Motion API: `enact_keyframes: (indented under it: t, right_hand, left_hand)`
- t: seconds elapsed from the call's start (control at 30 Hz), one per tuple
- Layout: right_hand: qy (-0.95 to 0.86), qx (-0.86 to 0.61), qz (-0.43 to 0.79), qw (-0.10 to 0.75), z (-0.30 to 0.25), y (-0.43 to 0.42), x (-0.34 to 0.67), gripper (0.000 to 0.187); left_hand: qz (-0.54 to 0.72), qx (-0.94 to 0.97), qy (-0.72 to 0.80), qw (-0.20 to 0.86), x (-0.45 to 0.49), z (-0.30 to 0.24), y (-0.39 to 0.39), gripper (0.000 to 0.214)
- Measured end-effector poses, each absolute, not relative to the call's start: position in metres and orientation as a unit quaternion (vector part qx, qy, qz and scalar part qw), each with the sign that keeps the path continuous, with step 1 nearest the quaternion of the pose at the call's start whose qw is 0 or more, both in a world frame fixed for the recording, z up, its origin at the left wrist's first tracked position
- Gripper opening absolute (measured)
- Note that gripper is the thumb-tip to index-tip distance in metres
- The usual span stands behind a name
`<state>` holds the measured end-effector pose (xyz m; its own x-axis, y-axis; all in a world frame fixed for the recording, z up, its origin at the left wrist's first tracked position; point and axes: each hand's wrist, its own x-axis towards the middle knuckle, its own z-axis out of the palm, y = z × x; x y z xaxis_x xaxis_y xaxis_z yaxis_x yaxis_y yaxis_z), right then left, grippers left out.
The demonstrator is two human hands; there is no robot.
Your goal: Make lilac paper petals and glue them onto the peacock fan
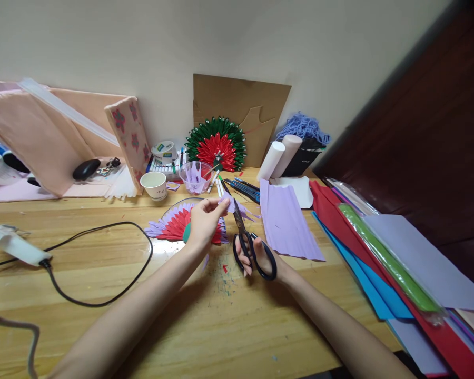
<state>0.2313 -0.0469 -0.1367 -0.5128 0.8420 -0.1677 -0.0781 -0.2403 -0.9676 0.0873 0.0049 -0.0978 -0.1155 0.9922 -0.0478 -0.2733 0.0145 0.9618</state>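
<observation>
Pinched in the fingers of my left hand [205, 220] is a small piece of purple crepe paper [240, 207] with ragged strips hanging to the right. My right hand [256, 256] grips black-handled scissors [240, 223], thumb and fingers in the loops, blades pointing up beside the paper. Whether the blades touch the paper I cannot tell. Under my left hand lies a fan-shaped paper craft [174, 225] in purple and red layers with a green centre, partly hidden by the hand. A larger purple crepe sheet [286, 221] rests to the right of the scissors.
A glue gun [18, 245] with its black cord [102, 304] lies at left. Behind stand a paper cup [154, 185], a clear bowl [195, 178] of purple scraps, and a green-and-red fan craft [217, 145] against cardboard [240, 95]. Coloured sheets [363, 263] pile at right.
</observation>
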Motion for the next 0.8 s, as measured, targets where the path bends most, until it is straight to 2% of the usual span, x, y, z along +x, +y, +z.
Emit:
enact_keyframes:
  t: [0.47, 0.8]
  right_hand:
    - [-0.532, -0.362, 0.687, 0.336, -0.1393, -0.0480, 0.2323, 0.076]
    - [-0.546, -0.414, 0.651, 0.327, -0.1345, -0.0450, 0.2308, 0.067]
  left_hand:
    - [0.578, 0.387, 0.466, 0.546, 0.0902, -0.0951, -0.0002, 0.030]
    - [0.549, 0.390, 0.471, 0.570, 0.0821, -0.0925, 0.0074, 0.033]
